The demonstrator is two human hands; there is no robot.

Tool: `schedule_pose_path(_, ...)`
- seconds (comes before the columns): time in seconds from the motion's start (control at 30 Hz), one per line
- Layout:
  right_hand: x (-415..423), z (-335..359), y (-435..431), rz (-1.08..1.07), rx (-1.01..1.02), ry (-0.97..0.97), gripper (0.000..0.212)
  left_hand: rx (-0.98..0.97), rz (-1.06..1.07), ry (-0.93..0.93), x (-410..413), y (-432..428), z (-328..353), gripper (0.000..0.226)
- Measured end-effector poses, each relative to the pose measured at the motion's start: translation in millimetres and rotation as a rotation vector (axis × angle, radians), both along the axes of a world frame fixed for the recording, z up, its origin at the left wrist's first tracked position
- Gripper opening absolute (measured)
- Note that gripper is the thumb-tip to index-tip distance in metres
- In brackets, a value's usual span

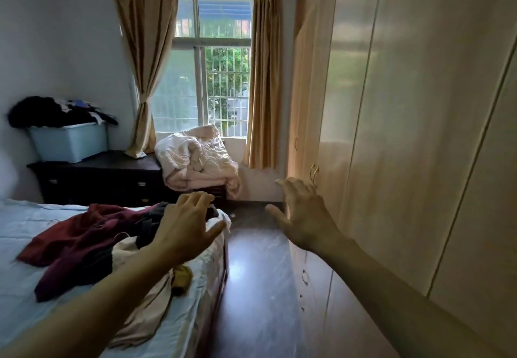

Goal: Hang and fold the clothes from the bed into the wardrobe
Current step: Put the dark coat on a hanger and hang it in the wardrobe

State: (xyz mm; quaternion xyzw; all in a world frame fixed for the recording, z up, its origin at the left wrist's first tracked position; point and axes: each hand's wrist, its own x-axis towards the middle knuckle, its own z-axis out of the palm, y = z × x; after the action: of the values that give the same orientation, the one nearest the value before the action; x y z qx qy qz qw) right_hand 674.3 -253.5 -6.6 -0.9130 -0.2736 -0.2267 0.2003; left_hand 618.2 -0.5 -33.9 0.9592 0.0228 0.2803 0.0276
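Note:
A heap of clothes lies on the bed (25, 234) at the lower left: a maroon garment (72, 237), a dark one (152, 217), a cream one (145, 313) and a small olive piece (182, 279). My left hand (184, 226) hovers over the heap's right end, fingers spread, holding nothing. My right hand (302, 217) is stretched forward with fingers apart, just left of the cream wardrobe (419, 134) and below its door handle (314, 174). All the wardrobe doors in view are closed.
A dark dresser (98, 178) stands beyond the bed with a light-blue bin (70, 142) heaped with dark clothes. A crumpled pale duvet (195, 159) sits under the curtained window (212, 58). A narrow strip of dark floor (257, 287) runs between bed and wardrobe.

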Motion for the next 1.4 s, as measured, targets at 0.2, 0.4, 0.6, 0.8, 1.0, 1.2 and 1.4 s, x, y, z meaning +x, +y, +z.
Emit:
schedule_pose_path(0.2, 89.1, -24.3, 28.9, 0.035, -0.013, 0.029, 0.062, -0.059, 0.051, 0.021, 71.3, 21.7, -19.3, 0.067)
schedule_pose_path(0.4, 194.3, -54.0, 80.5, 0.075, -0.069, 0.029, 0.061, -0.085, 0.058, 0.027, 164.1, 67.2, -49.9, 0.065)
schedule_pose_path(0.6, 311.9, -57.3, 132.8, 0.069, -0.125, 0.076, 0.063, -0.120, 0.076, 0.046, 279.9, 125.0, -60.2, 0.063)
schedule_pose_path(0.8, 412.1, -66.9, 161.7, 0.092, -0.007, 0.157, 0.058, -0.164, 0.084, 0.077, 378.4, 158.0, -76.3, 0.060)
schedule_pose_path(1.0, 525.0, -99.0, 199.1, 0.161, -0.017, 0.175, 0.056, -0.167, 0.138, 0.132, 471.4, 188.3, -109.7, 0.061)
schedule_pose_path(1.2, 647.8, -125.9, 243.3, 0.317, -0.020, 0.166, 0.059, -0.124, 0.253, 0.186, 571.3, 217.0, -123.5, 0.064)
schedule_pose_path(1.4, 768.1, -123.6, 289.2, 0.430, -0.070, 0.189, 0.060, -0.171, 0.374, 0.148, 657.9, 244.9, -108.0, 0.065)
